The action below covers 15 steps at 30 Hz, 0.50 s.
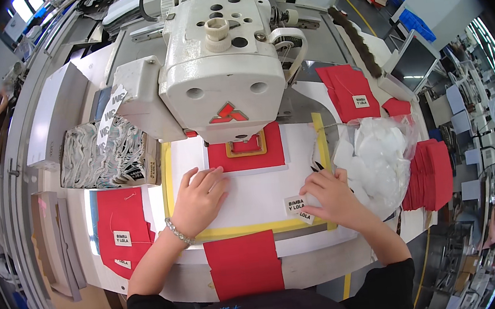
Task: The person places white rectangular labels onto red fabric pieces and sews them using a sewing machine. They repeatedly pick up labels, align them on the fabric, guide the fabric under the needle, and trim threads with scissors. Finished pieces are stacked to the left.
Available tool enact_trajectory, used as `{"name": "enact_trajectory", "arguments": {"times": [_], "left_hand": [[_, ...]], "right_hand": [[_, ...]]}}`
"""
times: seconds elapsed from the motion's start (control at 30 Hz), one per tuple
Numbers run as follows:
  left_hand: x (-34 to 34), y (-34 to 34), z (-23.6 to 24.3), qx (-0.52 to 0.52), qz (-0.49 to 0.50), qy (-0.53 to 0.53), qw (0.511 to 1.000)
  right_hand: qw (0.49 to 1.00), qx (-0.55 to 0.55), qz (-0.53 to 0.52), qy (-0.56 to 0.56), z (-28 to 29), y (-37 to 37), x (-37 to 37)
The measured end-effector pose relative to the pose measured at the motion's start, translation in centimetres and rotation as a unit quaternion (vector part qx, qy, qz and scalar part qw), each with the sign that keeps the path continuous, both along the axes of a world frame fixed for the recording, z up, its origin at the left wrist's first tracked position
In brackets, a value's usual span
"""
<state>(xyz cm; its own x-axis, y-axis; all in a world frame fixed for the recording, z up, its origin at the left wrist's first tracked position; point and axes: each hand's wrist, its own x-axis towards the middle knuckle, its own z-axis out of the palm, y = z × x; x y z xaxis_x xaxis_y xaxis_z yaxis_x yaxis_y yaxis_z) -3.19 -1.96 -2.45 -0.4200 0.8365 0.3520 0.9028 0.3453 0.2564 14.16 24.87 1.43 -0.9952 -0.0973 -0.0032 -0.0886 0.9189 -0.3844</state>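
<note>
My left hand (201, 198) lies with its fingers stretched out on the white work plate (253, 205), its fingertips at the near edge of a red fabric piece (221, 158). That piece lies flat under the sewing machine head (223, 66), inside a small yellowish clamp frame (263, 142). On the right of the plate, my right hand (333, 197) pinches small white printed labels (294, 205) between thumb and fingers. A dark pointed tool (318, 166) sticks out past its knuckles; its kind and how it is held are partly hidden.
A box of folded label strips (103, 157) stands left, above labelled red pieces (120, 219). Blank red fabric (244, 266) hangs over the front edge. On the right are a plastic bag of white pieces (375, 159), a red stack (430, 174) and more labelled red pieces (346, 90).
</note>
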Motion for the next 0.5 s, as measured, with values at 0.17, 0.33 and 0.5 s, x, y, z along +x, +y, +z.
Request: {"name": "enact_trajectory", "arguments": {"times": [0.17, 0.33, 0.5], "left_hand": [[1.7, 1.6, 1.0, 0.018, -0.060, -0.036, 0.997], [3.0, 2.8, 1.3, 0.065, -0.104, -0.144, 0.982], [4.8, 4.3, 1.1, 0.041, -0.124, -0.221, 0.966]], "right_hand": [[0.999, -0.029, -0.010, -0.010, -0.4, -0.2, 0.5], [1.000, -0.015, 0.003, 0.020, -1.0, 0.1, 0.4], [0.997, -0.069, -0.012, -0.029, -0.7, -0.3, 0.1]]}}
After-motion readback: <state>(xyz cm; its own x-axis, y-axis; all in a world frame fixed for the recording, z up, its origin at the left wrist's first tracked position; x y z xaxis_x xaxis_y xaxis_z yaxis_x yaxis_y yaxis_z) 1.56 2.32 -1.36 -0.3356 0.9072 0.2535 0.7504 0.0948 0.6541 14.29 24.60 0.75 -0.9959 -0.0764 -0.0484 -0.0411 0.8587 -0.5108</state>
